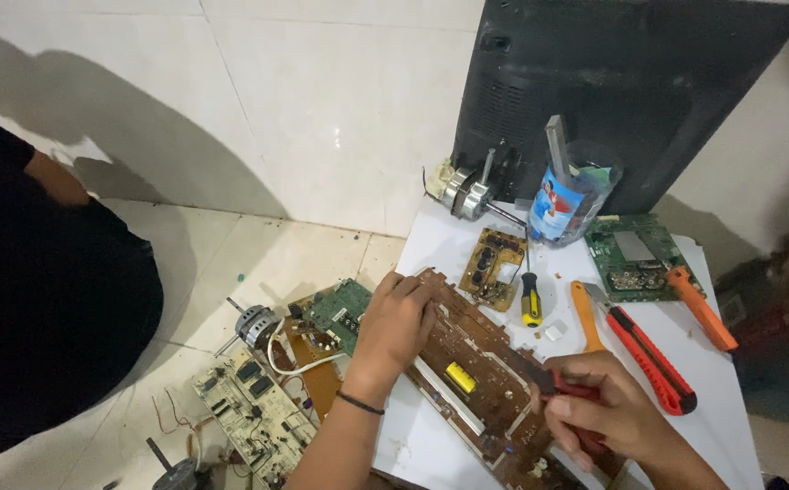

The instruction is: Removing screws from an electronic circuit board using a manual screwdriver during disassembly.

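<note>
Two hands on long brown circuit board lying diagonally on white surface. Left hand presses flat, open, on board's upper-left end. Right hand, grip closed around red-handled tool, over board's lower-right part. Red utility knife just right.

Crowded table, with bare white strips showing only at the edges.
The long brown circuit board is lying across the table; a yellow-handled screwdriver, orange utility knife and orange pliers are blocking the right half, a plastic jar and motor are crowding the back, and the near-left corner is seemingly staying open.
</note>
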